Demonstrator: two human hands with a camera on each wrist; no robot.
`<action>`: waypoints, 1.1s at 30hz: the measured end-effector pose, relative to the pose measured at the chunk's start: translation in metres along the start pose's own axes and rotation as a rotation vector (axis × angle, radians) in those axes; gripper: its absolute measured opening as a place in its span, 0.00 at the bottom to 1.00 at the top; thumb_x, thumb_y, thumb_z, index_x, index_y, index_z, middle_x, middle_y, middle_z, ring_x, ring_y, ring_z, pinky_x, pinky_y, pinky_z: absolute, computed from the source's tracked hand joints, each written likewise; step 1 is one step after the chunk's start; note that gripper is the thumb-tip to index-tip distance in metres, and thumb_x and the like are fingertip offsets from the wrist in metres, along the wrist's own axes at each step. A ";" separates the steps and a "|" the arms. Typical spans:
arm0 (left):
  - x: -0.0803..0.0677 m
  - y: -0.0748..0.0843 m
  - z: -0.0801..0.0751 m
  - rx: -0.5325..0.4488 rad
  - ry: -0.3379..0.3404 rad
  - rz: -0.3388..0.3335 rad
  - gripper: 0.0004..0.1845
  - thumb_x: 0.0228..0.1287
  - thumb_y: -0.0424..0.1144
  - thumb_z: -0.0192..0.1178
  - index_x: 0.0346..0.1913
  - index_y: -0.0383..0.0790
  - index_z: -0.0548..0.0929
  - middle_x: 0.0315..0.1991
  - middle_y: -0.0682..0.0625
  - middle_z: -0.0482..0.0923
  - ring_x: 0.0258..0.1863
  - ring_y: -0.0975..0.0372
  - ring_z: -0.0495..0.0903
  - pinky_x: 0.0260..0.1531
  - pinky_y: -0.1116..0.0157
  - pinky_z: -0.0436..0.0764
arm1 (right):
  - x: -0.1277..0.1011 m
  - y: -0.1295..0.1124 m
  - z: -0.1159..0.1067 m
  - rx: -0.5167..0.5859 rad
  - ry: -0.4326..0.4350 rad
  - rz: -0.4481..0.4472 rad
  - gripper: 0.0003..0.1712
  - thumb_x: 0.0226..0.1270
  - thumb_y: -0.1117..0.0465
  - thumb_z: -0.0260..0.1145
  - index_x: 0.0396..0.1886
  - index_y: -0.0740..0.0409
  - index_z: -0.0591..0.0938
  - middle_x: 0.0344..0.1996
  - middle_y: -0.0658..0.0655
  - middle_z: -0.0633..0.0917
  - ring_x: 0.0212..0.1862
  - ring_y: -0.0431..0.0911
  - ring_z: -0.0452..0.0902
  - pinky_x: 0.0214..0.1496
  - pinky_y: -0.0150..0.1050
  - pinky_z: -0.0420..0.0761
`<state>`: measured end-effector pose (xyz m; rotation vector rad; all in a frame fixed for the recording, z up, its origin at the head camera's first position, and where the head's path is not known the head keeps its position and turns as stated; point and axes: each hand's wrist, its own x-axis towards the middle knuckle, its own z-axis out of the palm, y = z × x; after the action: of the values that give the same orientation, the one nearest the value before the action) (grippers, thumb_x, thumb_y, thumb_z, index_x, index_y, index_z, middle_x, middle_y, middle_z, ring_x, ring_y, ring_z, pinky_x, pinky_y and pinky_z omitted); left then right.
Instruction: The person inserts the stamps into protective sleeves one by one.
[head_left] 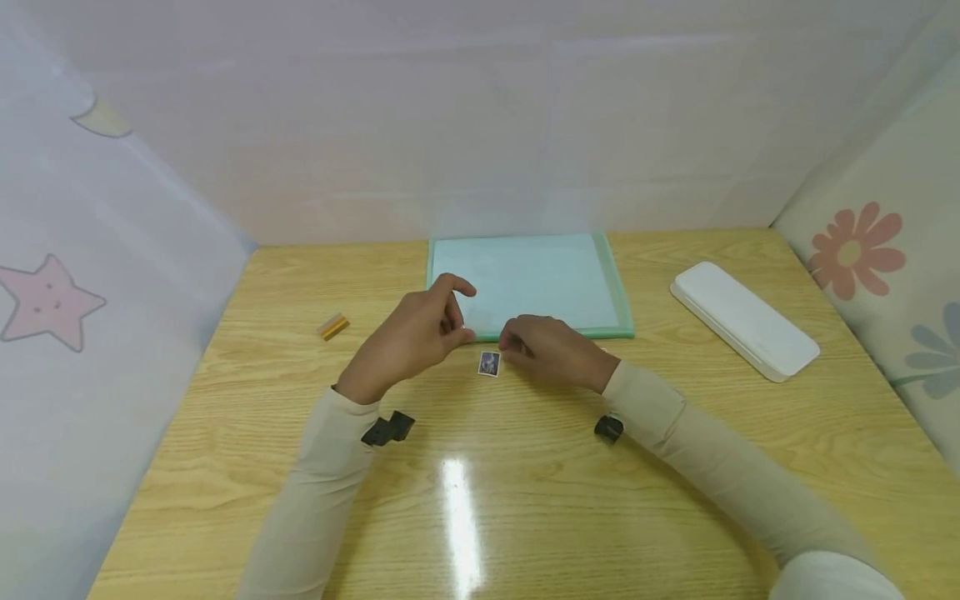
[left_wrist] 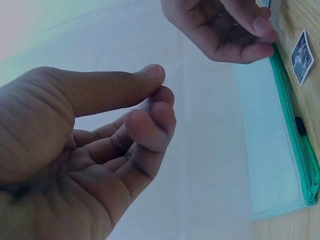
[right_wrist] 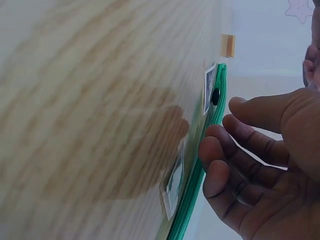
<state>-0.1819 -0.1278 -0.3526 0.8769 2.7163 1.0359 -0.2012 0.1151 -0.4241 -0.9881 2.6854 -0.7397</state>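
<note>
The left hand [head_left: 416, 333] pinches thumb to fingertips (whether on anything, I cannot tell) above the green pouch [head_left: 532, 283]; the right hand [head_left: 551, 350], loosely curled, holds nothing just right of the small picture card [head_left: 489, 363] on the table [head_left: 525, 483]

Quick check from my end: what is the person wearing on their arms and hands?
Both arms wear long beige sleeves reaching the wrists. The left hand and right hand are bare, without gloves. A small black camera unit sits under the left wrist, another under the right.
</note>
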 end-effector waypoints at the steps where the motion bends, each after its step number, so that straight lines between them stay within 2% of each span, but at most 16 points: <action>1: 0.000 0.000 -0.001 0.004 0.009 0.003 0.25 0.69 0.36 0.66 0.64 0.40 0.68 0.34 0.54 0.77 0.28 0.64 0.78 0.33 0.63 0.80 | 0.001 -0.001 0.001 0.012 -0.006 0.011 0.08 0.74 0.58 0.64 0.48 0.54 0.82 0.36 0.45 0.80 0.37 0.40 0.76 0.42 0.36 0.78; 4: 0.000 0.001 -0.003 0.012 0.023 -0.018 0.23 0.69 0.37 0.66 0.63 0.42 0.71 0.33 0.55 0.77 0.27 0.64 0.78 0.32 0.63 0.79 | 0.004 -0.004 0.003 0.036 -0.029 0.045 0.12 0.73 0.57 0.65 0.51 0.56 0.82 0.35 0.46 0.79 0.36 0.41 0.75 0.41 0.37 0.77; 9: -0.001 0.003 -0.006 0.021 0.047 -0.062 0.06 0.69 0.37 0.66 0.46 0.46 0.81 0.33 0.56 0.80 0.30 0.65 0.79 0.33 0.63 0.80 | 0.006 -0.007 0.009 0.044 -0.035 0.083 0.19 0.70 0.51 0.69 0.54 0.56 0.81 0.32 0.47 0.79 0.32 0.41 0.74 0.37 0.37 0.77; 11: 0.000 0.004 -0.007 0.028 0.062 -0.056 0.03 0.70 0.37 0.66 0.42 0.46 0.82 0.34 0.56 0.80 0.32 0.65 0.79 0.33 0.63 0.80 | 0.006 -0.008 0.012 0.034 -0.030 0.090 0.21 0.70 0.48 0.70 0.55 0.55 0.81 0.32 0.47 0.79 0.32 0.41 0.74 0.36 0.36 0.77; 14: 0.000 0.004 -0.007 0.038 0.082 -0.030 0.02 0.70 0.38 0.66 0.40 0.46 0.83 0.34 0.57 0.80 0.32 0.65 0.79 0.33 0.64 0.80 | 0.006 -0.008 0.014 -0.002 -0.030 0.090 0.23 0.69 0.47 0.70 0.56 0.55 0.81 0.33 0.47 0.77 0.32 0.41 0.73 0.35 0.36 0.76; 17: -0.001 0.002 -0.007 0.043 0.108 -0.001 0.02 0.70 0.38 0.65 0.41 0.44 0.84 0.34 0.57 0.79 0.32 0.65 0.78 0.32 0.63 0.79 | 0.006 -0.007 0.015 -0.032 -0.033 0.079 0.22 0.70 0.48 0.69 0.56 0.54 0.80 0.33 0.47 0.76 0.32 0.41 0.71 0.34 0.37 0.74; 21: -0.002 0.001 -0.007 0.045 0.141 0.021 0.02 0.71 0.38 0.65 0.41 0.44 0.84 0.34 0.57 0.78 0.32 0.64 0.77 0.32 0.62 0.78 | 0.005 -0.006 0.016 -0.014 -0.036 0.066 0.19 0.71 0.51 0.69 0.54 0.54 0.80 0.35 0.49 0.76 0.33 0.42 0.71 0.35 0.38 0.74; 24: -0.002 0.001 -0.007 0.026 0.161 0.003 0.02 0.71 0.38 0.64 0.41 0.44 0.83 0.35 0.57 0.79 0.33 0.64 0.78 0.34 0.63 0.79 | 0.004 -0.005 0.016 0.009 -0.030 0.066 0.17 0.70 0.52 0.69 0.53 0.54 0.79 0.38 0.51 0.76 0.35 0.43 0.70 0.36 0.38 0.75; 27: -0.002 0.002 -0.007 -0.026 0.171 -0.042 0.03 0.72 0.39 0.63 0.42 0.44 0.82 0.34 0.56 0.81 0.32 0.65 0.81 0.33 0.63 0.81 | 0.004 -0.005 0.016 0.034 -0.012 0.064 0.16 0.69 0.54 0.70 0.51 0.54 0.78 0.40 0.53 0.75 0.37 0.43 0.70 0.39 0.38 0.75; 30: -0.002 0.003 -0.006 -0.064 0.180 -0.070 0.03 0.72 0.38 0.63 0.42 0.43 0.81 0.33 0.54 0.82 0.29 0.65 0.83 0.29 0.62 0.82 | 0.004 -0.004 0.016 0.064 0.012 0.060 0.11 0.70 0.57 0.69 0.48 0.53 0.78 0.41 0.51 0.76 0.39 0.42 0.72 0.42 0.37 0.76; 33: -0.001 0.003 -0.005 -0.072 0.199 -0.069 0.03 0.72 0.38 0.63 0.42 0.43 0.81 0.31 0.54 0.82 0.28 0.65 0.82 0.27 0.62 0.81 | 0.005 -0.003 0.016 0.104 0.034 0.061 0.05 0.72 0.59 0.66 0.44 0.51 0.79 0.39 0.48 0.78 0.39 0.40 0.74 0.42 0.35 0.78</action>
<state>-0.1808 -0.1294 -0.3469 0.6976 2.8242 1.2613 -0.1984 0.1037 -0.4361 -0.8729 2.6616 -0.8808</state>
